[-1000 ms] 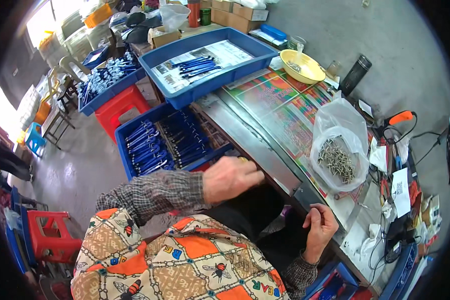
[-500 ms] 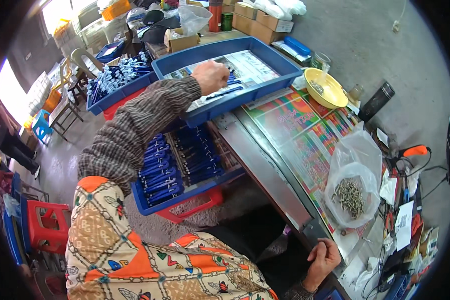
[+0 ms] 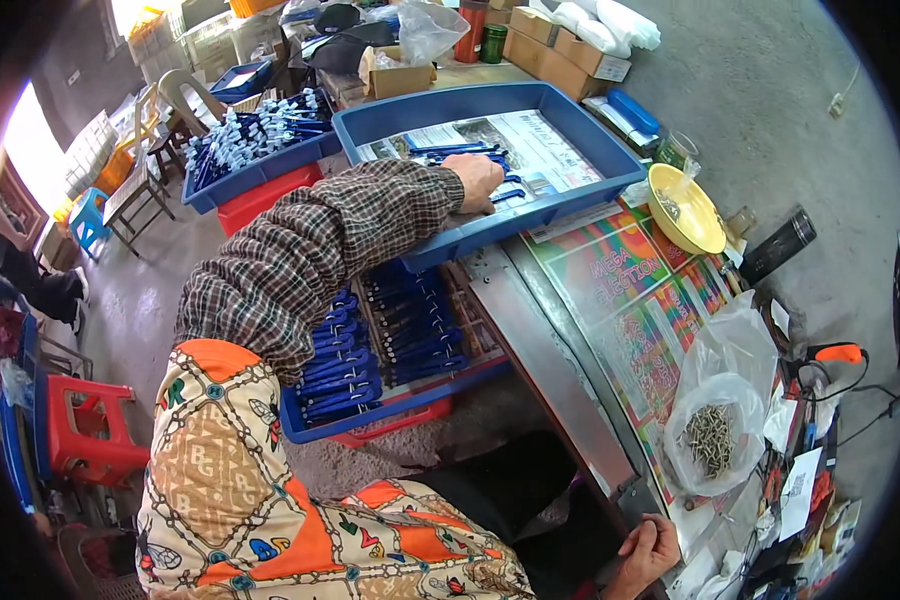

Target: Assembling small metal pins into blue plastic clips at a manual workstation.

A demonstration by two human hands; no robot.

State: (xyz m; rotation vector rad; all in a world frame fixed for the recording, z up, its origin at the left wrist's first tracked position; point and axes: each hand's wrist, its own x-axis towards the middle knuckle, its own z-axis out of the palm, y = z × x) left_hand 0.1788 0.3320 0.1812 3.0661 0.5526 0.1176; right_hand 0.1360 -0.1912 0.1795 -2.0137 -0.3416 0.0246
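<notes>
Head view: you seem to be handling the blue tools (image 3: pixel 458 150) in the tray (image 3: pixel 530 230), left hand (image 3: pixel 477 182) over them, right hand (image 3: pixel 652 550) curled beside the table (image 3: pixel 558 350), either grip unclear; the next move likely needs light pinching.

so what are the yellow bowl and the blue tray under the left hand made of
Yellow bowl: likely smooth plastic, from its uniform colour and soft sheen; enamel possible.
Blue tray: probably moulded plastic, satin, judging by even colour and rounded corners.

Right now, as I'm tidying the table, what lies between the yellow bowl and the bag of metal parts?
In the head view, colourful printed sheeting lies between the yellow bowl and the plastic bag.
</notes>
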